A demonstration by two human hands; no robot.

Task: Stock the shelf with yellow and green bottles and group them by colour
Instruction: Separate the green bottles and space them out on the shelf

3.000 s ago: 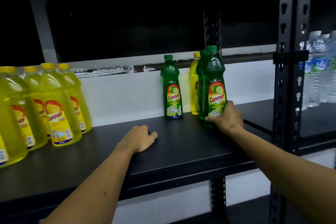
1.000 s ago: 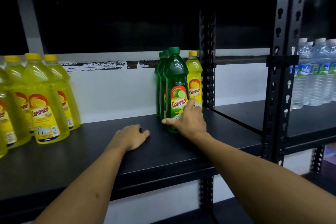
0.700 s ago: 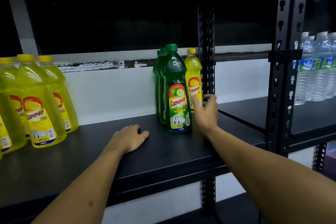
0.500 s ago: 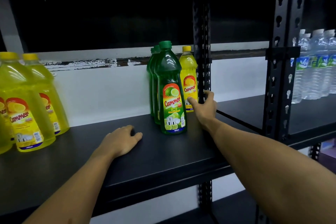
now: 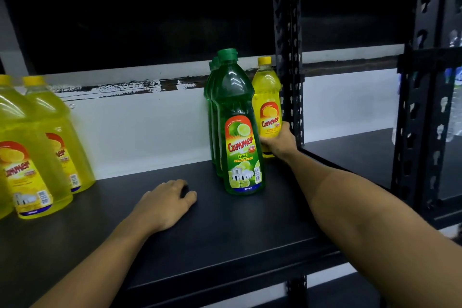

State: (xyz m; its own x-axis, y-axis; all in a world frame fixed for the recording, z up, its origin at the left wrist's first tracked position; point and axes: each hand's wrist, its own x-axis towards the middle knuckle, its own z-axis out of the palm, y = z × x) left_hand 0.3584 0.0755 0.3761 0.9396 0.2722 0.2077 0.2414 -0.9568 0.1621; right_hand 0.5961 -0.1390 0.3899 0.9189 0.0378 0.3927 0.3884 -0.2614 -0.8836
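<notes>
A black shelf [image 5: 225, 237] fills the lower half of the frame, its perforated upright post [image 5: 287, 57] rising right of centre against a white back wall. At the left edge stand large yellow bottles [image 5: 37, 147] in a close group, two clearly seen and more cut off by the frame. Near the middle, a row of green bottles [image 5: 237, 132] runs back from the shelf front, one behind another, the foremost showing a lime label. Just right of them, close to the post, stands a smaller yellow bottle [image 5: 268, 105], upright on the shelf. The right hand [image 5: 280, 142] is wrapped around its lower part, fingers curled across the label's bottom edge. The left hand [image 5: 165, 205] rests palm down on the bare shelf at lower centre, fingers loosely curled, holding nothing. At the far right edge, blurred clear water bottles [image 5: 456, 107] sit in the next bay.
</notes>
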